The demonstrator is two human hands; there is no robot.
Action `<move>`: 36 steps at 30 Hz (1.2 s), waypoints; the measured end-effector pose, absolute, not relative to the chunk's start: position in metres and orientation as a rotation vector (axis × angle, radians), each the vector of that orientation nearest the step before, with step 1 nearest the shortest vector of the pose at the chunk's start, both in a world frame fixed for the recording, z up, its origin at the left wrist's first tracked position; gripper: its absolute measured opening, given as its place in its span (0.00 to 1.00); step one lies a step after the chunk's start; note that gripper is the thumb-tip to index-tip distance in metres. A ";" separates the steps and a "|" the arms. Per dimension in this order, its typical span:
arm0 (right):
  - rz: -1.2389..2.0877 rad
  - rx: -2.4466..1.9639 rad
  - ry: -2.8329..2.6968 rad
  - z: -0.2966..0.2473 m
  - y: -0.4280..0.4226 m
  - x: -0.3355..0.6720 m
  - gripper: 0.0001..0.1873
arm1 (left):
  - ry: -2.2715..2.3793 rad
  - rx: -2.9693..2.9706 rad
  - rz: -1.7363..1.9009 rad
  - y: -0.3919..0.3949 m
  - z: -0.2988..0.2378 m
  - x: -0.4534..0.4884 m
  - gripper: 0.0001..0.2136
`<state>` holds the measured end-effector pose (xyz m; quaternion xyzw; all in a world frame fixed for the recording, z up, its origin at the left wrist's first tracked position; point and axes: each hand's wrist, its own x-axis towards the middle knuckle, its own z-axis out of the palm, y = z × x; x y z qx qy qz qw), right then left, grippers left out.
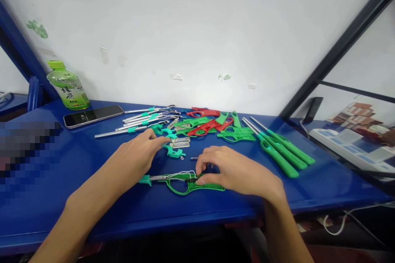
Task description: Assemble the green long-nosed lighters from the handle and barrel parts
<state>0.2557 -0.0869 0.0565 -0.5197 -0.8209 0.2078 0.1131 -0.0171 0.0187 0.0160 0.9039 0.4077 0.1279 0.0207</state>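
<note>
A green lighter shell half (pixel 203 187) lies open near the table's front, with a metal barrel (pixel 159 177) along its left end and a teal collar (pixel 145 179) on the barrel. White wires (pixel 187 172) curve from the barrel to a small black part (pixel 192 180) in the shell. My right hand (pixel 222 168) pinches at this black part with thumb and forefinger. Beyond the barrel, my left hand (pixel 140 150) has its fingertips closed among teal triggers (pixel 175 152) and small metal pieces (pixel 180 141); what they grip is hidden.
Barrels with wires (pixel 142 119) lie at the back left, beside red shell halves (pixel 210 127) and green ones (pixel 237 133). Assembled green lighters (pixel 280 152) rest at the right. A phone (pixel 94 116) and a green bottle (pixel 69 88) are at the left, against the white wall (pixel 197 28).
</note>
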 end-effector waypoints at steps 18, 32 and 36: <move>0.605 -1.444 -2.464 0.059 -0.086 0.257 0.03 | 1.290 2.747 0.380 0.022 0.017 -0.018 0.16; 0.520 -1.495 -2.365 0.047 -0.105 0.258 0.06 | 0.866 2.634 0.797 -0.034 0.034 -0.027 0.10; 0.494 -1.448 -2.195 0.028 -0.119 0.256 0.06 | 0.732 2.617 0.798 -0.067 0.008 -0.028 0.10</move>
